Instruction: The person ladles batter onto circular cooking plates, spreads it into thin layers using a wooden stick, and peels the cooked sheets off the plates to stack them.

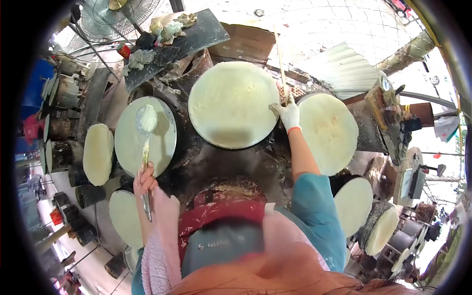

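Note:
My left hand [145, 180] is closed round the handle of a ladle [147, 119], whose bowl with pale green batter is over the round griddle [126, 142] at the left. My right hand [289, 111], in a white glove, is closed on a long thin stick [281, 59] that points up and away. That hand is between the large central griddle [233, 104], covered with a pale layer, and the griddle at the right [328, 133], covered with another pale layer.
More coated griddles curve round both sides, at the far left [98, 154], lower left [125, 216] and lower right [353, 205]. A dark board [206, 33] with crumpled cloths and a fan [105, 22] stand at the upper left. Corrugated sheeting [346, 69] lies at the upper right.

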Demonstrator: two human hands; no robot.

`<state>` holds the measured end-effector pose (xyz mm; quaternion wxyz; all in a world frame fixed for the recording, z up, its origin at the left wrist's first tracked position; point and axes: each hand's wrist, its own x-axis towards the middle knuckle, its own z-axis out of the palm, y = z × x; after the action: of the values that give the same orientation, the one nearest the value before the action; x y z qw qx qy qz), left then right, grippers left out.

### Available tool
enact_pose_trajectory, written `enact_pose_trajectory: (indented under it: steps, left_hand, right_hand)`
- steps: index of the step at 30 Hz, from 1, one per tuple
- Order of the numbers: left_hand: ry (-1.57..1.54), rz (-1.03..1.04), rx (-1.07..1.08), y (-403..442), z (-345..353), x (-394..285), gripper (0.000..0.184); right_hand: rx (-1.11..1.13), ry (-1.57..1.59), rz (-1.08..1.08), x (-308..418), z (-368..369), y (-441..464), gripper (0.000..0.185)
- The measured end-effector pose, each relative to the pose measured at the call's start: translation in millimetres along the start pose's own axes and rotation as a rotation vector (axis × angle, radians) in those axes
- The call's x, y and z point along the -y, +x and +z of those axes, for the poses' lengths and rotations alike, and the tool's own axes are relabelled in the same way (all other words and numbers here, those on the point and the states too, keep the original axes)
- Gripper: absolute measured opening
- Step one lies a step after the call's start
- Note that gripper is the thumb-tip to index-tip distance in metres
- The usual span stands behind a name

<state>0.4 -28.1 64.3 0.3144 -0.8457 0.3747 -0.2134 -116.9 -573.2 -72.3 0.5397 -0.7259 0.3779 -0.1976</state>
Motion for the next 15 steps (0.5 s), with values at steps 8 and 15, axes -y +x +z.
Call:
enact_pose_trajectory:
  steps: [8,15]
  left_hand:
    - [2.588,0.446,-0.132,38,-40,4,0.038]
    - [2.731,0.552,-0.416,84,5,16,0.032]
  right_hand:
    - [0.075,-0.387,-0.043,19,21,21,0.07]
    - [0.075,0.089,-0.143,81,57,6,0.065]
